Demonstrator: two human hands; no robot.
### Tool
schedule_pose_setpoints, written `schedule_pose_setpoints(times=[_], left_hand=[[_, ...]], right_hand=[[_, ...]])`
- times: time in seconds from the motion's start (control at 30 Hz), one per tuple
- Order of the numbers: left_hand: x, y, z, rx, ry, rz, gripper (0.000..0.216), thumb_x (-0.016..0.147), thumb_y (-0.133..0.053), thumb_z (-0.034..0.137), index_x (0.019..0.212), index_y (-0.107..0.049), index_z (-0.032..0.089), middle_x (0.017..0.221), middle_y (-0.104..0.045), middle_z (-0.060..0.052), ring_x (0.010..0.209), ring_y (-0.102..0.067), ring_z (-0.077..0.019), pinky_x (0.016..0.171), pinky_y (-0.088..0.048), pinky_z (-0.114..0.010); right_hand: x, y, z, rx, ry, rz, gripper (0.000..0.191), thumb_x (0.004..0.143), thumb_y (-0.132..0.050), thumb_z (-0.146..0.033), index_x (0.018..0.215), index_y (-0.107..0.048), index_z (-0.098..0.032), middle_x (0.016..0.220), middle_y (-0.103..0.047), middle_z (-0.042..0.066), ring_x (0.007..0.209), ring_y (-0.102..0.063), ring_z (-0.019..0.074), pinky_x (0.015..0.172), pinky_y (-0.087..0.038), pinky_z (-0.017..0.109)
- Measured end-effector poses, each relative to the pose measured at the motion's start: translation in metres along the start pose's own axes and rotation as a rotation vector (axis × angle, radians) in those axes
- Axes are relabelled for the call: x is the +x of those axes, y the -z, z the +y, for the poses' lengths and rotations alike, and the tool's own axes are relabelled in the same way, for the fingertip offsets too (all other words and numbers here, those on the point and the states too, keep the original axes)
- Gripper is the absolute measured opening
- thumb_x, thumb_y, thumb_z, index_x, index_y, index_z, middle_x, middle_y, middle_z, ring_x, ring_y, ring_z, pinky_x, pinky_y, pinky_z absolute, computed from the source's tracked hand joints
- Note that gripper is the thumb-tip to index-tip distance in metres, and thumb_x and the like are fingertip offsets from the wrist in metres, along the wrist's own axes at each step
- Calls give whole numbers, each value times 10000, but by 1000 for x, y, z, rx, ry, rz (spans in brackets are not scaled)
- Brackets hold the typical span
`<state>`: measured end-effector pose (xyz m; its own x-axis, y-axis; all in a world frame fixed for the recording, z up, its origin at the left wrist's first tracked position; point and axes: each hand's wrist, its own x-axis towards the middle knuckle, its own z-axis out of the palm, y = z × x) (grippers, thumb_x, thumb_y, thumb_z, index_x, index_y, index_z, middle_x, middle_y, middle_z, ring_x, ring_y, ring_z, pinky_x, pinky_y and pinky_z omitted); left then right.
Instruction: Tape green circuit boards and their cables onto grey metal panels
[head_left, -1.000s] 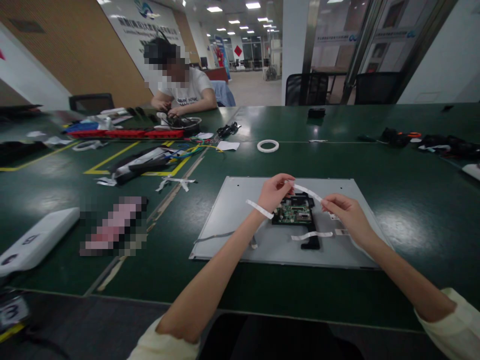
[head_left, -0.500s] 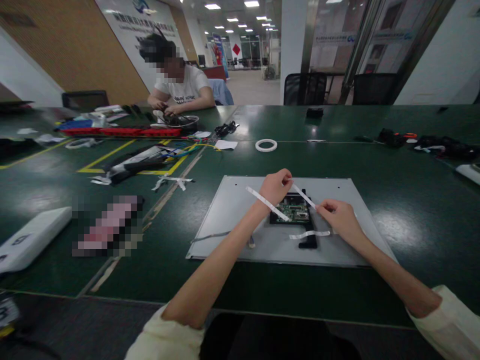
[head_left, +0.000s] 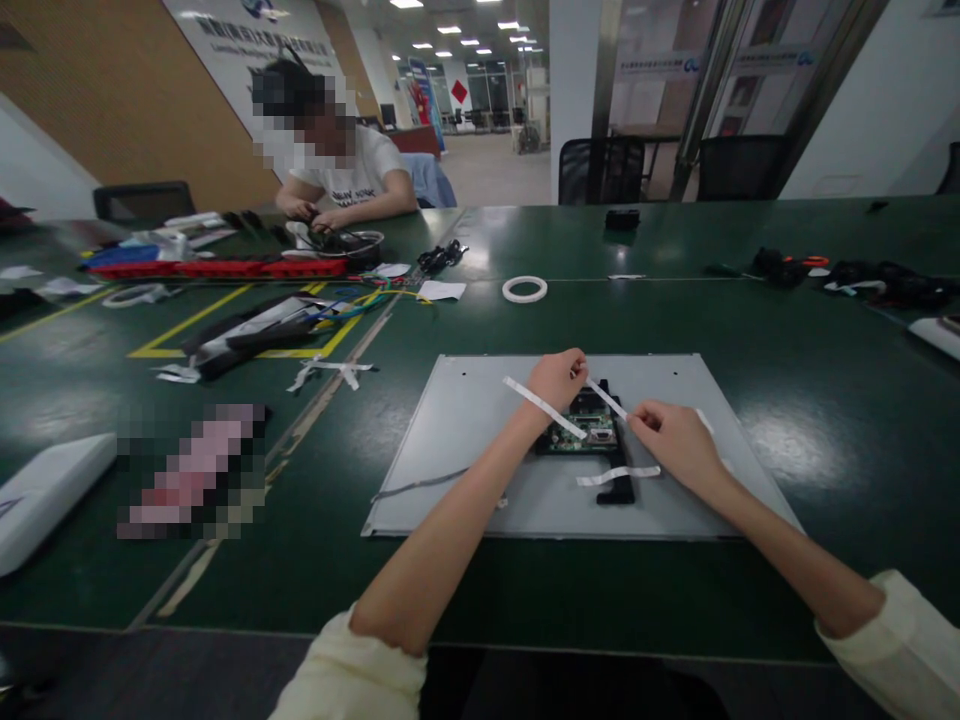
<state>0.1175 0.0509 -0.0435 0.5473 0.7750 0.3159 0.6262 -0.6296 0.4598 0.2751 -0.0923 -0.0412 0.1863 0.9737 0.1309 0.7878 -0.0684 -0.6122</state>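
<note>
Between my two hands a short strip of white tape [head_left: 606, 398] is stretched over a circuit board. My left hand [head_left: 556, 382] pinches its upper end, and my right hand [head_left: 667, 430] grips the lower end. Below it the green circuit board [head_left: 581, 436] sits in a black bracket [head_left: 618, 488] on a light grey panel [head_left: 442, 440]. Another tape strip [head_left: 544, 407] runs from the panel across my left wrist toward the board; whether it sticks to the wrist I cannot tell. A third strip [head_left: 619, 476] crosses the bracket's lower arm. A thin grey cable [head_left: 420, 484] lies at the panel's left.
A roll of white tape [head_left: 524, 289] lies beyond the panel. To the left are a blurred pink object [head_left: 196, 470], a white box [head_left: 56, 500] and a black bundle with wires [head_left: 255, 335]. Across the green table [head_left: 315, 560] a person [head_left: 356, 175] handles something dark.
The camera view has shifted slightly, moving the table things at left leftward in the picture. My hands have come slightly closer together, both still holding the tape strip over the board.
</note>
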Motion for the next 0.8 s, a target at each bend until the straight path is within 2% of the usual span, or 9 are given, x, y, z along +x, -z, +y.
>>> schedule_pose_setpoints(times=[0.5, 0.8], left_hand=[[1, -1, 0, 13, -20, -2, 121, 811, -518, 204, 877, -617, 182, 800, -670, -20, 730, -607, -141, 644, -433, -222], [0, 2, 4, 31, -6, -52, 134, 774, -582, 242, 896, -605, 191, 777, -657, -5, 696, -600, -144, 603, -420, -224]], right_hand=[[0, 1, 1, -20, 7, -35, 269, 852, -436, -356, 695, -592, -204, 629, -588, -15, 611, -516, 126, 574, -271, 231], [3, -1, 0, -105, 18, -34, 348, 878, -421, -416, 645, -548, -191, 585, -569, -6, 564, -485, 118, 542, -230, 233]])
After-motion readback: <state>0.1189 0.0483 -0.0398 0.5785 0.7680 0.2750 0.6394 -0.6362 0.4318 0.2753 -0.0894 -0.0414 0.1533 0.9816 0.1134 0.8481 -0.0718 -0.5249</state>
